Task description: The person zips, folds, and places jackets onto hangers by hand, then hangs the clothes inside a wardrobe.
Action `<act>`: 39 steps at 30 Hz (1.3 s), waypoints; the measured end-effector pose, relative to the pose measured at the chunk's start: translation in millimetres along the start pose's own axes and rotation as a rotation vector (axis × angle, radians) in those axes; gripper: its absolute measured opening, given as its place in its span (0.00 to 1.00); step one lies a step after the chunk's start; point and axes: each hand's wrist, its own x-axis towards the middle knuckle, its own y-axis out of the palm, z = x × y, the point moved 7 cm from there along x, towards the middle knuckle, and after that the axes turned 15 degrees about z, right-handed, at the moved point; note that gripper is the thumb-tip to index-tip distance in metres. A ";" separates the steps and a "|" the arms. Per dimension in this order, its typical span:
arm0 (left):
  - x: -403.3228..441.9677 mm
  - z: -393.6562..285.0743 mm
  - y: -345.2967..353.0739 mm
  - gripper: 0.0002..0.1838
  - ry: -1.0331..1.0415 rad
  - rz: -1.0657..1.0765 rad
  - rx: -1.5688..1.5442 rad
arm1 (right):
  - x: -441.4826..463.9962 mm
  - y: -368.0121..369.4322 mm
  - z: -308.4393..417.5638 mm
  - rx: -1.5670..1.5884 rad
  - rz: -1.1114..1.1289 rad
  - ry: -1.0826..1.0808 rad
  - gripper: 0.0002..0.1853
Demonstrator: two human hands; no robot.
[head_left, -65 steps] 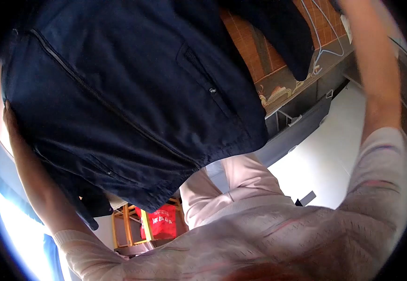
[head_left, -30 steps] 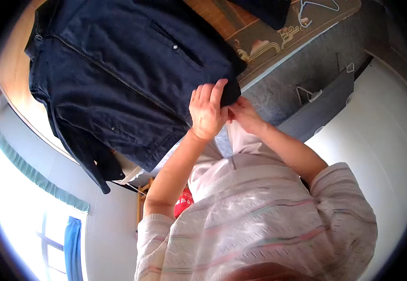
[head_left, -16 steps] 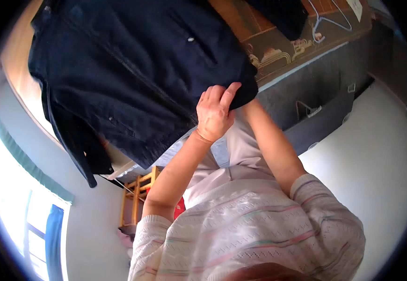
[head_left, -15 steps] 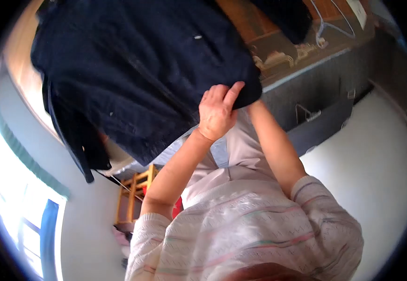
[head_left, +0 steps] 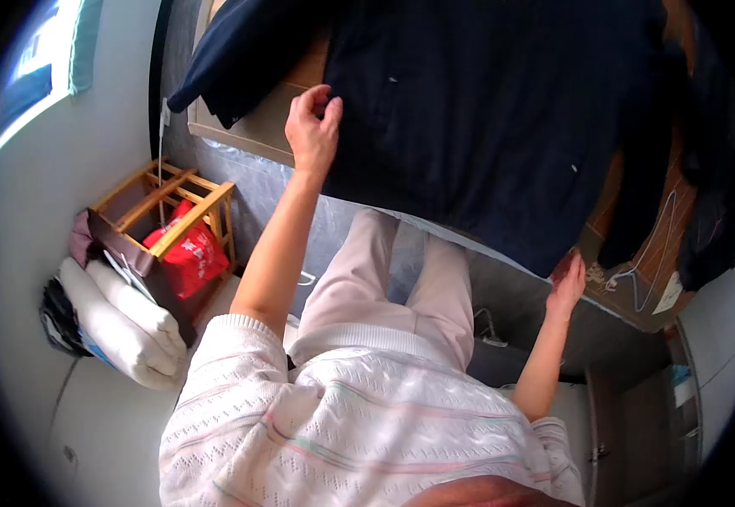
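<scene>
A dark navy jacket [head_left: 469, 127] lies spread over the raised table [head_left: 241, 135], its hem hanging past the near edge. My left hand [head_left: 313, 131] is at the jacket's left side with its fingers curled round the cloth. Beside the hem's right corner is my right hand [head_left: 567, 286], its fingers stretched out and its thumb side against the cloth. A pale blue hanger [head_left: 642, 253] lies to the right of the jacket, near its sleeve.
Left of my legs, a wooden stool frame [head_left: 190, 220] holds a red bag [head_left: 190, 258]. White rolled bedding [head_left: 127, 325] lies beside it near the wall. More dark cloth [head_left: 714, 228] is at the far right, with a white tag [head_left: 667, 291] close by.
The view has swung round toward the left wall and the stool. My hands have moved apart from the hem corner, the left one to the jacket's left side. The jacket now lies straighter before me.
</scene>
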 end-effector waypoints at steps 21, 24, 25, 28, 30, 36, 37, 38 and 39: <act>146.3 15.1 21.2 0.14 -0.059 0.219 -0.296 | 141.3 67.1 105.1 -0.216 0.134 -0.160 0.16; 145.5 -0.5 10.7 0.25 -0.264 0.332 -0.883 | 132.9 77.6 140.6 -0.345 0.050 -0.211 0.18; 146.3 4.8 11.4 0.27 -0.360 0.309 -1.137 | 140.6 82.6 144.3 -0.388 0.054 -0.255 0.20; 169.6 28.3 7.8 0.19 -0.506 0.025 -1.459 | 165.0 87.7 142.5 -0.621 -0.008 -0.389 0.24; 195.4 23.1 -4.4 0.14 -0.317 -0.022 -1.438 | 182.6 81.3 134.6 -0.747 -0.119 -0.472 0.23; 232.0 -117.9 -103.7 0.10 0.149 -0.154 -0.766 | 180.7 85.4 141.0 -0.848 -0.124 -0.407 0.25; 232.7 -116.0 -107.9 0.09 0.084 -0.227 -0.736 | 180.3 83.9 139.0 -0.858 -0.139 -0.392 0.25; 232.6 -110.6 -110.8 0.09 0.020 -0.297 -0.707 | 181.2 83.6 137.4 -0.843 -0.131 -0.388 0.25; 241.6 -93.3 -106.9 0.08 0.005 -0.253 -0.780 | 182.4 82.9 136.3 -0.826 -0.125 -0.386 0.25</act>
